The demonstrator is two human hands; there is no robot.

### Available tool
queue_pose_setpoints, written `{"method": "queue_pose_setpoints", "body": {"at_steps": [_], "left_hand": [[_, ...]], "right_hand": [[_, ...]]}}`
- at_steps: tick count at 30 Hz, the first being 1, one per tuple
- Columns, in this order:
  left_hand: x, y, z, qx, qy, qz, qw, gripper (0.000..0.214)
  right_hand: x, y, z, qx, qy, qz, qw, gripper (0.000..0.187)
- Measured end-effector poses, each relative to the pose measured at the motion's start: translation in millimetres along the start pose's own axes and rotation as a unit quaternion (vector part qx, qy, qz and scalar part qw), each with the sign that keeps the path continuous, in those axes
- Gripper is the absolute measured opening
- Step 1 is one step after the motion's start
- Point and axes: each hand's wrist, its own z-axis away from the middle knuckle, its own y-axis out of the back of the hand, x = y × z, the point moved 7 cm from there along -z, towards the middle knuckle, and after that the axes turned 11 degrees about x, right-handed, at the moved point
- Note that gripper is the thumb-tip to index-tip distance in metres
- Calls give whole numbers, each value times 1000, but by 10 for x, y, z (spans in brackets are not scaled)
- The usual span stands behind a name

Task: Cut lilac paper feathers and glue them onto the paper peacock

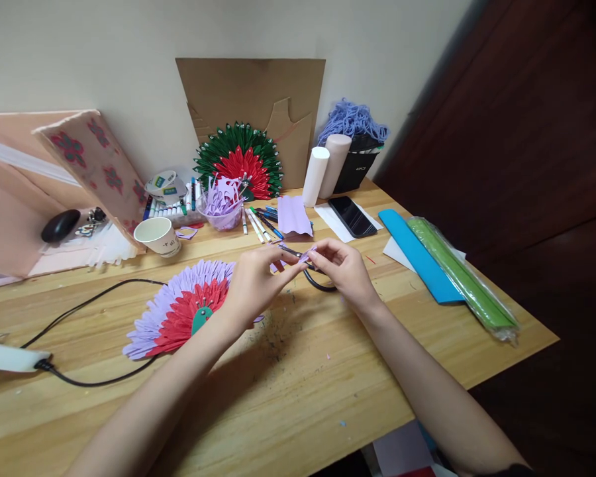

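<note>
1. Pinching a small purple paper piece (306, 256), the left hand (258, 278) and right hand (345, 268) meet at the fingertips, right of the purple-and-red paper fan (179, 310).
2. Black-handled scissors (318, 286) there too, right of the fan; gripped or not, can't tell.
3. Behind the fan, a bowl (221, 221) of purple cuttings (223, 193)!

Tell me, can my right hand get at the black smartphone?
Probably yes: the black smartphone lies just beyond your right hand with nothing standing between, though it's pinching a purple paper piece.
</note>
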Motion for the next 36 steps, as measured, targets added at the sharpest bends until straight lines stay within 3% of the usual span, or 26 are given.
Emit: {"method": "queue_pose_setpoints", "body": {"at_steps": [10,13,21,29,36], "left_hand": [[-173,-109,-12,-57,181,166,968,23],[-179,-116,-11,-62,179,165,968,22],[-88,-62,-21,-28,73,76,994,19],[-202,-80,-42,2,177,189,966,16],[-246,-235,7,-44,244,289,924,17]], "right_hand": [[-11,-43,18,-41,-4,-18,999,17],[-17,-51,17,-50,12,-8,999,16],[-26,-34,11,-35,13,23,999,15],[-30,-69,22,-55,-3,24,998,18],[-9,-81,35,-43,-20,17,999,22]]}}
